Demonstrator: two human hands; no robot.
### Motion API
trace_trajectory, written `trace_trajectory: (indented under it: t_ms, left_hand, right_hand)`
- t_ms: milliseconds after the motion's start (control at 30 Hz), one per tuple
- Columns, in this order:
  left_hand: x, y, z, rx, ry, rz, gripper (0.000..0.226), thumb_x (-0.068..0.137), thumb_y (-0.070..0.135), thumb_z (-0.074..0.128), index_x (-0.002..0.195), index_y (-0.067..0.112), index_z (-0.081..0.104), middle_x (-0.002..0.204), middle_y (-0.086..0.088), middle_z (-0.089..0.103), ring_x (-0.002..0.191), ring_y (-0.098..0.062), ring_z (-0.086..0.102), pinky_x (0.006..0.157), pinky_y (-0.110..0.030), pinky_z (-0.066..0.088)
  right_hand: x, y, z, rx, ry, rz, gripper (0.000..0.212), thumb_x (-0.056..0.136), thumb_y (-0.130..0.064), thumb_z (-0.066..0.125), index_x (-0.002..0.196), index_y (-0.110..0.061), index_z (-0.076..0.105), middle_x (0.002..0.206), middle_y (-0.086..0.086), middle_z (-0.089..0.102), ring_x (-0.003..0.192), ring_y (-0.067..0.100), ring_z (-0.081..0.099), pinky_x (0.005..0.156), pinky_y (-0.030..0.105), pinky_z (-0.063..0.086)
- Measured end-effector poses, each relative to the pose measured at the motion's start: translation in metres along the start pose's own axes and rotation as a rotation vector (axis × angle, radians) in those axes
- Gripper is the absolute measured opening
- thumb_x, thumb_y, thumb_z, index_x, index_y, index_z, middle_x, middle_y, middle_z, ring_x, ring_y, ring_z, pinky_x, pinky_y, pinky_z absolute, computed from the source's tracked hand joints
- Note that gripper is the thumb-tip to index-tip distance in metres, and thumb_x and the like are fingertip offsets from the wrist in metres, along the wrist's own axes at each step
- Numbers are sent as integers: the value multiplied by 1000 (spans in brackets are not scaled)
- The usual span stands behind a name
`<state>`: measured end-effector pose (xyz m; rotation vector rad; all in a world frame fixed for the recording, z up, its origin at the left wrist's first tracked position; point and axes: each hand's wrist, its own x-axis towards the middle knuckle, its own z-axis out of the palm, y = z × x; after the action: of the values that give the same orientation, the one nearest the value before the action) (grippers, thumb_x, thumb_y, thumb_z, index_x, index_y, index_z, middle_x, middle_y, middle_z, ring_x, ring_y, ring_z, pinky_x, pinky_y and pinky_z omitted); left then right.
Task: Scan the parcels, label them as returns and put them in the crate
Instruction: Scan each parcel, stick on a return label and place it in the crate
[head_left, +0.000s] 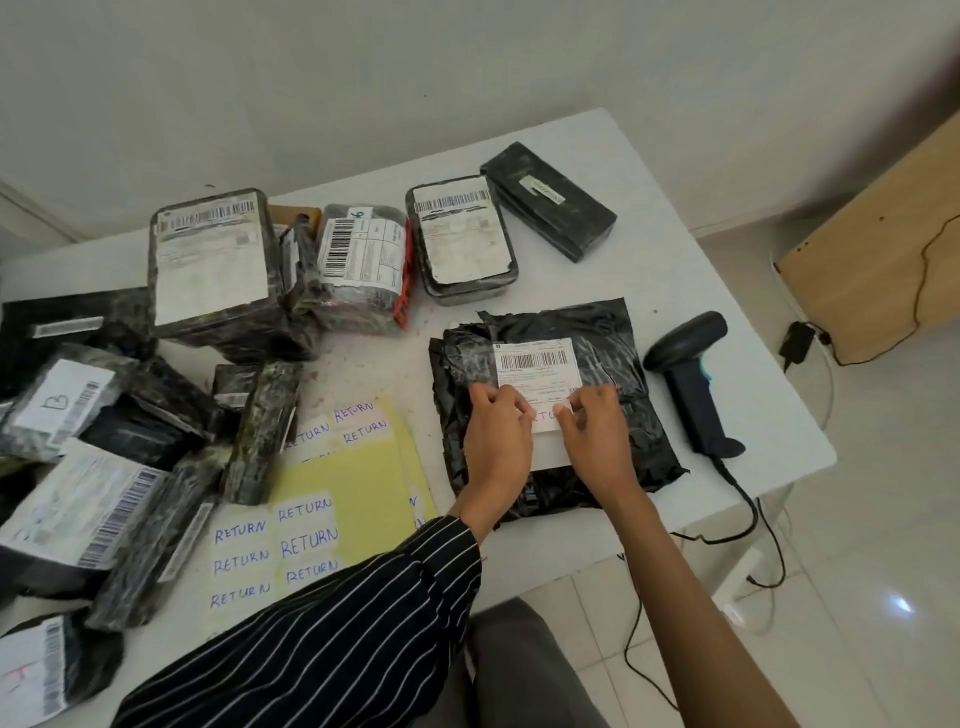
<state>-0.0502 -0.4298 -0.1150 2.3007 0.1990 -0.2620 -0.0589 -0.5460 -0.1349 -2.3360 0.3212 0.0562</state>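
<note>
A flat parcel in black plastic (613, 343) lies on the white table (727, 322) in front of me, with a white barcode label (532, 364) on top. A white RETURN sticker (545, 418) sits at the lower edge of that label. My left hand (496, 431) pinches the sticker's left side. My right hand (592, 431) pinches its right side against the parcel. Yellow sheets (358, 483) carrying several handwritten RETURN stickers lie to the left of the parcel. A black barcode scanner (691, 374) rests on the table to the right of the parcel. No crate is in view.
Several black-wrapped parcels with barcode labels crowd the table's left side (83, 415) and back (462, 239). The scanner's cable (748, 514) hangs over the right table edge to the tiled floor. A brown cardboard box (883, 260) stands on the floor at the right.
</note>
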Motion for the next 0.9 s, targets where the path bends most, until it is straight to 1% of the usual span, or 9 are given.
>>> trace_trajectory:
  t_ms: [100, 200, 267, 333, 400, 500, 633, 800, 900]
  left_hand:
    - [-1, -8, 4, 44, -31, 12, 4, 94, 12, 54, 95, 10, 56, 106, 0, 43, 86, -17, 56, 72, -34, 52]
    - [0, -15, 9, 94, -38, 45, 2, 93, 10, 54, 95, 9, 54, 104, 0, 42, 82, -18, 56, 67, -34, 50]
    - [0, -17, 11, 125, -33, 66, 9, 93, 12, 55, 101, 9, 52, 107, -2, 43, 79, -17, 53, 63, -32, 46]
    - [1, -20, 11, 103, -16, 79, 22, 91, 14, 58, 111, 10, 48, 108, -2, 43, 81, -16, 51, 61, -30, 43]
    - [4, -24, 10, 81, -1, 84, 27, 90, 19, 61, 111, 10, 47, 104, -1, 45, 79, -14, 48, 59, -27, 38]
    - [10, -29, 10, 84, 11, 104, 19, 92, 24, 59, 100, 11, 49, 98, 1, 48, 74, -13, 49, 56, -26, 32]
    - [17, -32, 6, 84, -22, 136, 14, 93, 23, 57, 96, 11, 50, 92, 2, 49, 73, -16, 50, 59, -28, 33]
    - [16, -43, -10, 75, -231, 261, 31, 84, 18, 68, 105, 9, 47, 93, 8, 36, 74, -8, 37, 61, -26, 30]
    - [13, -42, -11, 75, -245, 257, 38, 81, 14, 72, 109, 8, 46, 97, 8, 34, 79, -6, 36, 63, -24, 32]
  right_hand:
    - [-5, 10, 5, -25, 8, -80, 11, 92, -12, 58, 88, -3, 55, 99, 2, 40, 82, 20, 49, 80, 39, 48]
    - [-11, 14, 12, -80, 32, -143, 11, 90, -12, 61, 88, -2, 55, 102, 4, 40, 85, 21, 47, 80, 43, 47]
    - [-12, 15, 15, -106, 55, -150, 17, 88, -12, 65, 91, -1, 53, 106, 8, 41, 86, 20, 45, 77, 40, 48]
    - [-12, 16, 15, -36, 93, -131, 33, 84, -15, 71, 102, 0, 48, 109, 9, 39, 89, 16, 43, 78, 33, 47]
    - [-9, 16, 14, 51, 111, -94, 48, 80, -20, 75, 110, 0, 44, 110, 8, 38, 92, 14, 43, 78, 29, 44]
    - [-4, 20, 14, 30, 122, -110, 42, 83, -21, 72, 110, 0, 48, 110, 10, 43, 89, 11, 44, 73, 30, 45]
    - [1, 25, 10, 72, 98, -129, 25, 90, -7, 60, 112, 1, 50, 108, 7, 43, 86, 5, 40, 75, 27, 42]
    - [-3, 39, -11, 129, -122, -236, 42, 84, 0, 65, 121, -4, 46, 108, -1, 36, 86, -7, 39, 78, 7, 37]
    - [-3, 43, -11, 91, -155, -270, 45, 83, 0, 67, 122, -5, 45, 112, -3, 35, 92, -12, 39, 81, 2, 35]
